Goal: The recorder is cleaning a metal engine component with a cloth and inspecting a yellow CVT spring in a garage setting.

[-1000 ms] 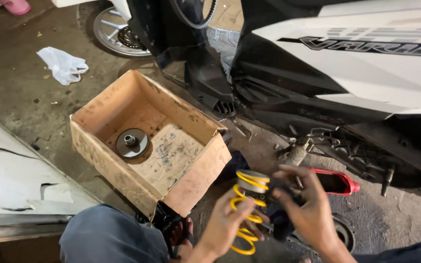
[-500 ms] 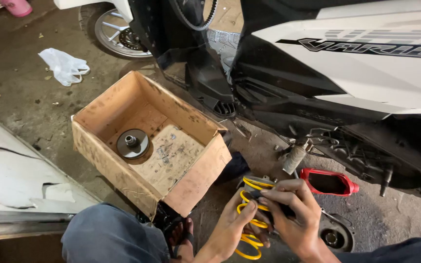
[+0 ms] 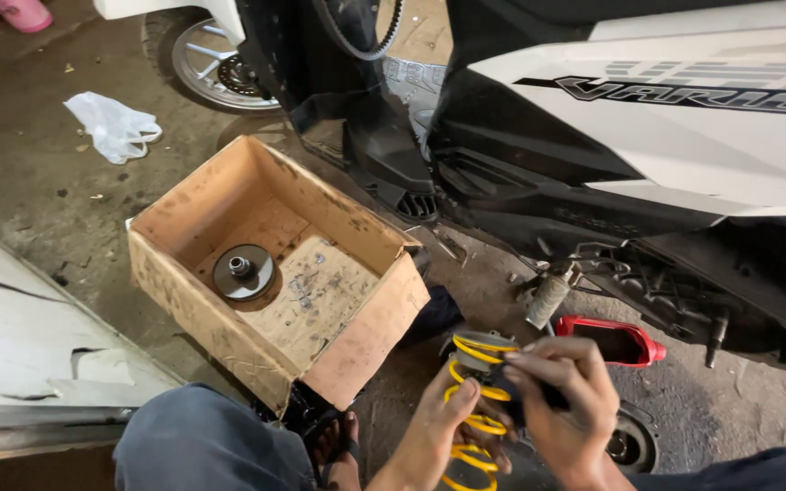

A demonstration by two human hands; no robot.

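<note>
Your left hand and right hand clamp fingers around the yellow coil spring, not yet seated; round metal pulley part sits unused in cardboard box.

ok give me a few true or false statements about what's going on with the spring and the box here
1. Both hands, left hand and right hand, are on the yellow coil spring. True.
2. The open brown cardboard box holds a round dark metal pulley part. True.
3. The red plastic tray sits inside the cardboard box. False: it lies on the ground beside the white scooter, right of the hands.
4. The crumpled white plastic bag is held in the left hand. False: it lies on the concrete floor, far from both hands.
5. The spring stands roughly upright. True.
</note>
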